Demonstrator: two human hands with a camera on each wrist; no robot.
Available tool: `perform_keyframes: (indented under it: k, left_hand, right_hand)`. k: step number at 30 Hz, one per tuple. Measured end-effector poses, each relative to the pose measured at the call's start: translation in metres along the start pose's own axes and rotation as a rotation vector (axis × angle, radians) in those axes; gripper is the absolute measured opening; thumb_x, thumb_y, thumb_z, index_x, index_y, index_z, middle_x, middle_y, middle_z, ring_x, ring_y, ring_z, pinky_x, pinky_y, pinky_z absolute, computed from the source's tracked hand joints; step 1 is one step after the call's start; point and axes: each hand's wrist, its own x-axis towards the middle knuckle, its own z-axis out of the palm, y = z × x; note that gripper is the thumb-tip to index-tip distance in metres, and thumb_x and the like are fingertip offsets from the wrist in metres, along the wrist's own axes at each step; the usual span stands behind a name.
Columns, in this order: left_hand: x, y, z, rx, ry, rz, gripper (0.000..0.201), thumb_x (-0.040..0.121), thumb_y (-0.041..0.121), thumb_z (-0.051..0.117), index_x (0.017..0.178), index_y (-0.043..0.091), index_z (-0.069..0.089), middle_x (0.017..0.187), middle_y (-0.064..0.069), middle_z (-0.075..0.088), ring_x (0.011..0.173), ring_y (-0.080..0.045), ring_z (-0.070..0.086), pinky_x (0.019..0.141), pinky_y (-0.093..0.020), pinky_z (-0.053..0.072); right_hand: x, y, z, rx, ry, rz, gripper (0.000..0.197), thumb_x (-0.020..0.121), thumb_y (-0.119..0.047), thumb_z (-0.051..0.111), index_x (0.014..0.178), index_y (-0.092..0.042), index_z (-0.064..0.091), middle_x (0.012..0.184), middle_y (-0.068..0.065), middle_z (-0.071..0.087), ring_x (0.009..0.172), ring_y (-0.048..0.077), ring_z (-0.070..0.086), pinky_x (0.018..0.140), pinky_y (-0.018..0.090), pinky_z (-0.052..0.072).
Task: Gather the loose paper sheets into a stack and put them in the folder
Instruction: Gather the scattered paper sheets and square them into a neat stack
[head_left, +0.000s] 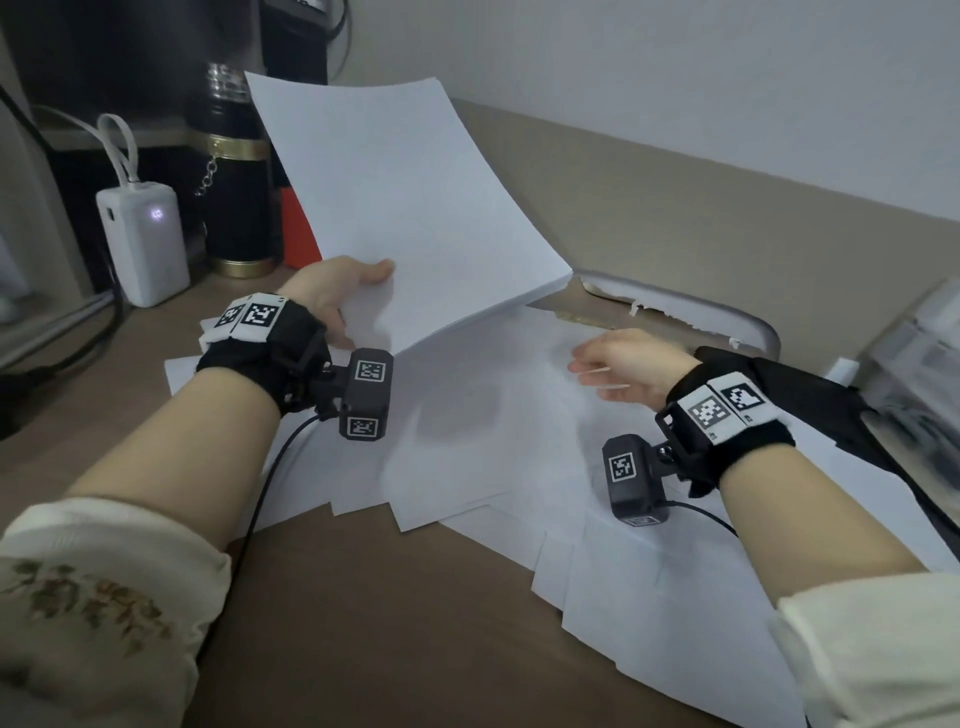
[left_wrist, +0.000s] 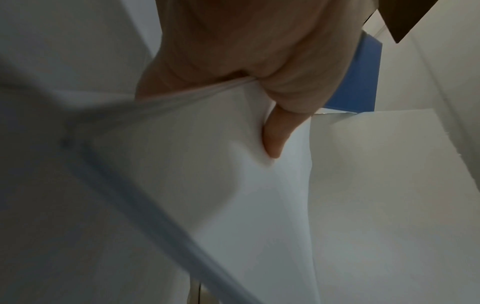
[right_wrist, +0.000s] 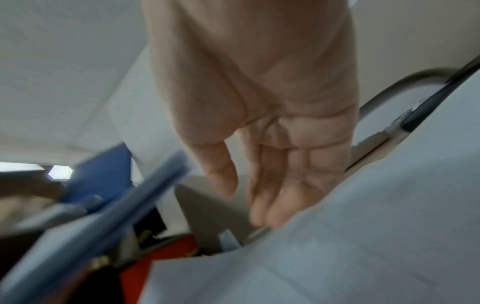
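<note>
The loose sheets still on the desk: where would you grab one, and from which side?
Take a loose sheet by its far edge, coming from the right, where the right hand hovers open. The sheets overlap flat on the desk, so probably only a free edge or corner lets fingers slip under.

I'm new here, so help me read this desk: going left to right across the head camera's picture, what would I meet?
White power bank → black flask with gold bands → left hand gripping the lifted white paper stack → right hand over loose white sheets.
</note>
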Motion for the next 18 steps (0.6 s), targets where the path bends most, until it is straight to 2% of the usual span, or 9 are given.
perform_keyframes:
  k: [1,2,5,10,12,14,18]
  left_hand:
    - [0.007,0.0,-0.004,0.006,0.015,0.004,0.098,0.039,0.043,0.094,0.125,0.012,0.057,0.123,-0.008,0.063,0.11,-0.035,0.06,0.09,-0.059,0.047]
    - [0.012,-0.001,-0.006,0.002,0.024,0.009,0.093,0.043,0.043,0.091,0.125,0.013,0.058,0.125,-0.008,0.062,0.112,-0.036,0.059,0.091,-0.06,0.047]
    - [-0.005,0.001,-0.003,-0.019,0.045,0.004,0.068,0.061,0.041,0.086,0.117,0.011,0.062,0.113,-0.005,0.066,0.104,-0.032,0.062,0.092,-0.057,0.047]
    - [-0.008,-0.001,0.001,-0.045,0.055,-0.011,0.051,0.071,0.034,0.083,0.112,0.01,0.063,0.107,-0.004,0.065,0.1,-0.03,0.061,0.091,-0.054,0.048]
    - [-0.008,-0.001,0.002,-0.036,0.059,-0.014,0.044,0.075,0.034,0.08,0.106,0.009,0.061,0.103,-0.005,0.064,0.097,-0.031,0.06,0.091,-0.053,0.048]
    - [-0.006,-0.002,0.002,-0.008,0.056,-0.014,0.047,0.075,0.036,0.08,0.107,0.008,0.06,0.102,-0.007,0.065,0.095,-0.031,0.061,0.092,-0.054,0.048]
    - [-0.002,-0.005,0.001,0.011,0.051,-0.026,0.043,0.077,0.037,0.078,0.095,0.006,0.057,0.102,-0.009,0.064,0.096,-0.032,0.062,0.094,-0.053,0.047]
  right_hand:
    - [0.007,0.004,0.001,-0.036,-0.003,0.045,0.015,0.094,-0.016,0.056,0.109,-0.015,0.059,0.107,0.003,0.064,0.086,0.014,0.059,0.072,0.027,0.046]
    - [0.012,0.007,0.002,-0.06,-0.017,0.088,0.013,0.093,-0.016,0.057,0.106,-0.015,0.058,0.106,0.004,0.061,0.085,0.015,0.057,0.073,0.028,0.046]
    - [0.017,0.007,0.004,-0.058,-0.048,0.163,0.006,0.093,-0.019,0.058,0.097,-0.014,0.057,0.104,0.007,0.062,0.079,0.017,0.06,0.065,0.028,0.047]
    - [0.017,0.002,0.012,-0.071,-0.082,0.165,0.015,0.096,-0.018,0.054,0.108,-0.009,0.054,0.105,0.013,0.069,0.076,0.02,0.069,0.058,0.025,0.046]
    - [0.017,-0.001,0.016,-0.097,-0.082,0.169,0.015,0.096,-0.018,0.053,0.109,-0.01,0.052,0.099,0.012,0.071,0.071,0.016,0.069,0.056,0.023,0.04]
    - [0.016,-0.005,0.021,-0.159,-0.105,0.185,0.008,0.097,-0.019,0.052,0.1,-0.012,0.05,0.092,0.009,0.072,0.065,0.012,0.066,0.054,0.022,0.033]
    - [0.015,-0.009,0.029,-0.245,-0.166,0.233,0.015,0.098,-0.023,0.05,0.086,-0.013,0.049,0.064,0.0,0.064,0.049,0.007,0.047,0.048,0.02,0.028]
